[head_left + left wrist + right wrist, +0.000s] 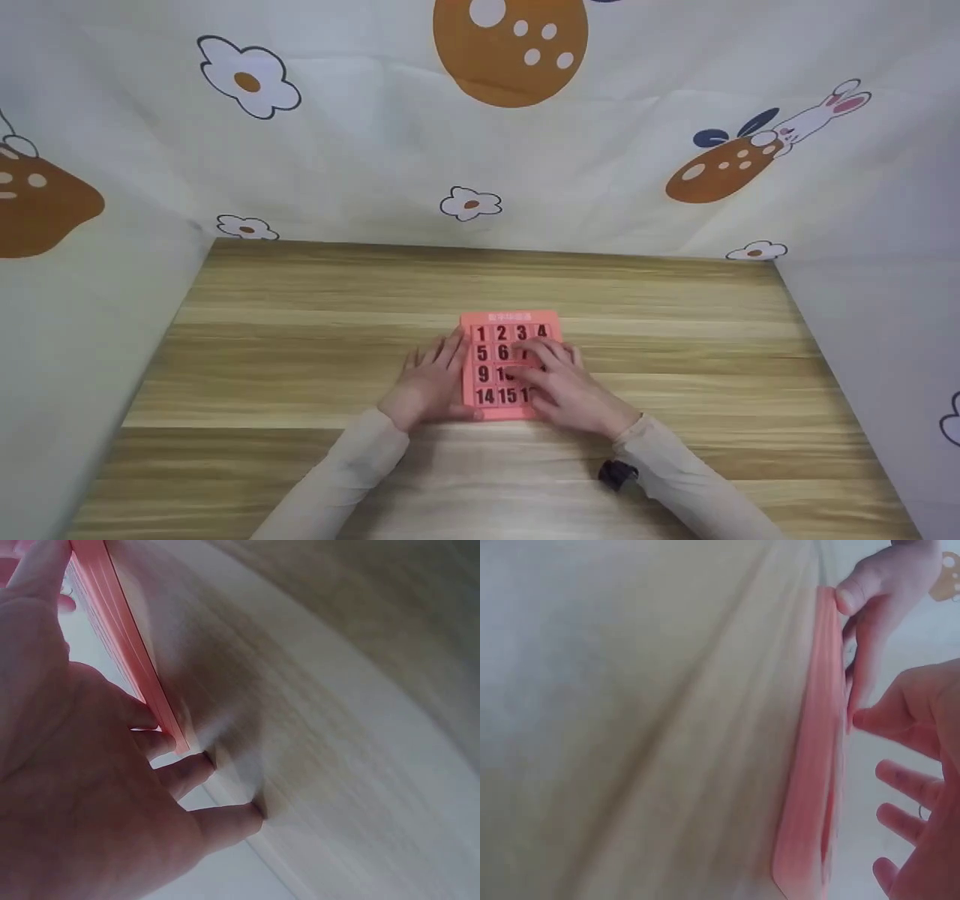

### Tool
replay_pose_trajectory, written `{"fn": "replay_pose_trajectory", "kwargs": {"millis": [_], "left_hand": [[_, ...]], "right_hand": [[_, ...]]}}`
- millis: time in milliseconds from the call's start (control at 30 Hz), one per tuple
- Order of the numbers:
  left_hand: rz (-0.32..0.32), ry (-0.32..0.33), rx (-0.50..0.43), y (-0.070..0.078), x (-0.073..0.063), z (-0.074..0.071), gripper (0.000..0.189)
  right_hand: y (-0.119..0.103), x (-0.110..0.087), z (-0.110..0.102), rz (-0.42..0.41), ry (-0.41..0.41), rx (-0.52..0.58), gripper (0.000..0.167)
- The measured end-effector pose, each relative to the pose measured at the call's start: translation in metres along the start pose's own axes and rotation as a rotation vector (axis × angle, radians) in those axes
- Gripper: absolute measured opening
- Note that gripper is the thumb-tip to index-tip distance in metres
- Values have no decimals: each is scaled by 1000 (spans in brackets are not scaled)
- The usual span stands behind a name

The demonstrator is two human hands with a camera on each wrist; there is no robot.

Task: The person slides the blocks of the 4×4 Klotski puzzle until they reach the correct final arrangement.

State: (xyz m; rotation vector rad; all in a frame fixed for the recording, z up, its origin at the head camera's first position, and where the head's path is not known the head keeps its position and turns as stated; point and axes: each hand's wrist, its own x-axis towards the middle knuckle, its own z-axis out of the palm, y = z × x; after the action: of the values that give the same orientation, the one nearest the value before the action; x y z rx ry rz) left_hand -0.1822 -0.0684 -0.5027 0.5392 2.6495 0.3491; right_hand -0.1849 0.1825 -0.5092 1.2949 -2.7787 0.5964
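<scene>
A pink number sliding puzzle (484, 374) lies flat on the wooden table, its numbered tiles facing up. Along its left side my left hand (429, 386) holds the frame, thumb on the near edge and fingers against the side. In the left wrist view, outer fingertips (232, 826) of that hand rest on the tabletop. Over the right half of the tiles is my right hand (576, 391), hiding several numbers. Its thumb (877, 714) is at the tile surface, while the other fingers stay spread and relaxed above the puzzle.
Around the puzzle stretches the wood-grain table (300, 300). A pale cloth wall (360, 150) with printed flowers and fruit rises at the back and both sides. A dark object (618, 474) sits by the right wrist.
</scene>
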Motion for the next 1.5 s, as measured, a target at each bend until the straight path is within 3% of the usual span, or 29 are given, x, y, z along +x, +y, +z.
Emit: {"fn": "replay_pose_trajectory", "kwargs": {"millis": [133, 433, 533, 867, 1067, 1333, 1500], "left_hand": [[-9, 0, 0, 0, 1, 0, 114], [-23, -13, -12, 0, 2, 1, 115], [-18, -9, -15, 0, 2, 0, 115], [-16, -5, 10, -1, 2, 1, 115], [-16, -11, 3, 1, 2, 1, 113], [-21, -11, -7, 1, 3, 0, 115], [-20, -8, -18, 1, 3, 1, 116]], "right_hand": [[10, -7, -6, 42, 59, -18, 44], [22, -26, -11, 84, 54, -27, 48], [21, -27, -9, 64, 54, -28, 47], [-3, -5, 2, -48, -75, -2, 46], [-1, -6, -2, -59, -20, 7, 40], [20, -32, -9, 51, 44, 61, 35], [16, -29, -8, 45, 57, 58, 37]]}}
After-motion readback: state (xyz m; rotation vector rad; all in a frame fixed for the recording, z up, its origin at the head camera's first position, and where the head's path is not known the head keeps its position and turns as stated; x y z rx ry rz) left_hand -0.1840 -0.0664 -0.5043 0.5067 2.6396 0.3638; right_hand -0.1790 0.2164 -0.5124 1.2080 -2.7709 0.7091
